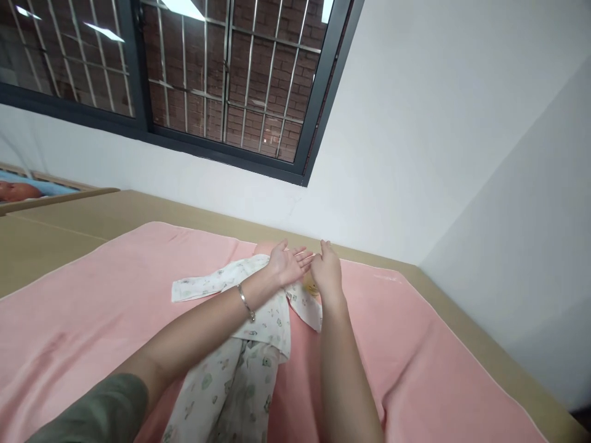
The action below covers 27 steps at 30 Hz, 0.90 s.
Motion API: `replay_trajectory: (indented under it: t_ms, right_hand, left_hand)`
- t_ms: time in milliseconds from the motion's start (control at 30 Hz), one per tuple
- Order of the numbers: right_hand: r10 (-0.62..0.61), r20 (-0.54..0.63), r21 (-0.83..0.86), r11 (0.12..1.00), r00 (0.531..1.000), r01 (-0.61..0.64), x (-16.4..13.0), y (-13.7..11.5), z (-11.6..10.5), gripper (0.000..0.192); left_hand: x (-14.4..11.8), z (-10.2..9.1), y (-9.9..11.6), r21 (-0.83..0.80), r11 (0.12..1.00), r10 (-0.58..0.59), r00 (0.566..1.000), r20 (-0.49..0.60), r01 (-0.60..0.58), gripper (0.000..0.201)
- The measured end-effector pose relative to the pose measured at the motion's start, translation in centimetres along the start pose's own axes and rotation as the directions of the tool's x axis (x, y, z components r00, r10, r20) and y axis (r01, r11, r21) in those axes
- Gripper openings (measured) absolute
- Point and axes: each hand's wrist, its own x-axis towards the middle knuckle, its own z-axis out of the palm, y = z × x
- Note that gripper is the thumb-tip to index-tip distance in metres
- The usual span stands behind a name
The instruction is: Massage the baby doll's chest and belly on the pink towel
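Note:
A white long-sleeved baby top (272, 317) with a small print lies spread on a pink blanket (415, 344). Matching patterned trousers (249, 384) lie below its hem, nearer to me. My left hand (290, 266) is over the upper part of the top, palm turned up, fingers apart and nothing in it. Just right of it is my right hand (327, 271), its back toward me and its visible fingers stretched away; I see nothing held. The hands nearly meet at the fingertips. Between my forearms a yellow patch (311, 284) shows beside the top's right sleeve. My hands partly hide the collar area.
The blanket covers a tan padded surface (138, 206) that runs along a white wall (392, 123). A barred window (231, 80) is set in the wall above. At the far left, a reddish-brown doll-like shape (19, 191) lies on blue cloth behind a raised edge.

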Motion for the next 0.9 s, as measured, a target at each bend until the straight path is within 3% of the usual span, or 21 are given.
replay_trajectory:
  t_ms: [167, 400, 533, 667, 800, 900]
  right_hand:
    - [-0.025, 0.055, -0.281, 0.959, 0.998, 0.039, -0.2, 0.0, 1.7, 0.050]
    - [-0.070, 0.083, -0.486, 0.868, 0.994, 0.101, -0.4, 0.1, 2.8, 0.046]
    - [-0.095, 0.032, -0.551, 0.829, 0.995, 0.097, -0.5, -0.6, 2.9, 0.046]
    - [-0.033, 0.040, -0.561, 0.826, 0.999, 0.049, -0.3, -1.9, 2.6, 0.050]
    - [0.082, 0.088, -0.529, 0.848, 0.993, -0.023, 0.0, -2.7, 2.1, 0.050]
    - [0.093, 0.082, -0.546, 0.837, 0.992, -0.034, 0.1, -2.8, 2.3, 0.049]
  left_hand:
    - [0.3, 1.5, -0.7, -0.058, 0.997, -0.054, 0.999, -0.008, 0.053, 0.060]
    - [-1.2, -0.2, -0.9, -0.109, 0.985, -0.128, 0.991, 0.039, 0.131, 0.056]
    - [-2.6, -1.5, 0.2, -0.115, 0.989, -0.101, 0.994, -0.049, 0.095, 0.060]
    - [-4.8, -2.2, 1.9, -0.123, 0.992, -0.053, 0.993, -0.105, 0.040, 0.061]
    - [-7.8, -2.0, 3.3, -0.139, 0.990, 0.012, 0.997, -0.077, -0.023, 0.057]
    - [-10.2, -1.9, 4.7, -0.133, 0.991, 0.027, 0.999, -0.029, -0.031, 0.054]
